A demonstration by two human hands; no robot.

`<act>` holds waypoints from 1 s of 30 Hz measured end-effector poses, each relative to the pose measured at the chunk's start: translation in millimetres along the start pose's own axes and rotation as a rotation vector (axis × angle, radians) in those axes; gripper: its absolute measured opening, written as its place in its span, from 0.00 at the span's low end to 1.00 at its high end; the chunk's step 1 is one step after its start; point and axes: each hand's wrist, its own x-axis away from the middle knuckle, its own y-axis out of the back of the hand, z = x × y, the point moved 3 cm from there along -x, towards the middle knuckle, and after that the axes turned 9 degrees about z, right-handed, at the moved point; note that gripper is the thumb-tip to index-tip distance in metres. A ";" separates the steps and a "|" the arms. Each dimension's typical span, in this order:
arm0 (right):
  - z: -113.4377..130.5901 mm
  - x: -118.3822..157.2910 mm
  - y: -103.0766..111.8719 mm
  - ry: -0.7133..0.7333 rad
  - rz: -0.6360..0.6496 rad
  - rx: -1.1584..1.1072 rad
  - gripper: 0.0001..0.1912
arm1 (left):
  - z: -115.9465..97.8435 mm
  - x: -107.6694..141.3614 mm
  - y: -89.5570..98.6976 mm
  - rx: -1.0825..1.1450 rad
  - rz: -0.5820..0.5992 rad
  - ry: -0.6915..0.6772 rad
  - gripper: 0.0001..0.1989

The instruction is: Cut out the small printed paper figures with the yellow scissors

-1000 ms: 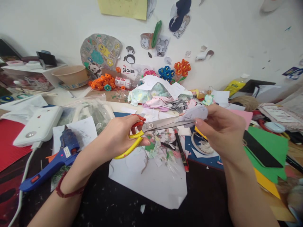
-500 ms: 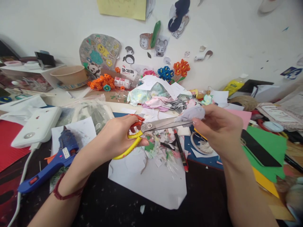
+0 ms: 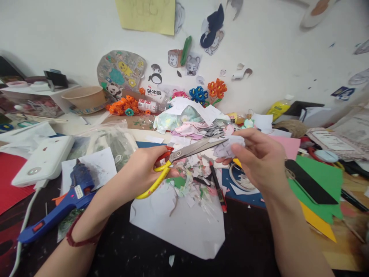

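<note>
Here, scissors [image 3: 178, 153], yellow and red handles [image 3: 160, 181], silvery blades [image 3: 193, 148], pale paper [image 3: 222, 149]

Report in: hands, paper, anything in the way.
Left hand gripping scissors. Right hand holding paper at their tip. Scraps and pen lying below.

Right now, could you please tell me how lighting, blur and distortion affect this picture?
Head view: light looks soft, without harsh glare; the scissors look fairly clear, marks on the paper piece blur; writing on the yellow sheet is illegible; wide-angle distortion stretches the edges.
</note>
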 end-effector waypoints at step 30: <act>2.0 -0.4 1.9 -0.036 0.002 -0.022 0.13 | 3.3 -1.6 -5.1 -0.017 0.007 0.050 0.12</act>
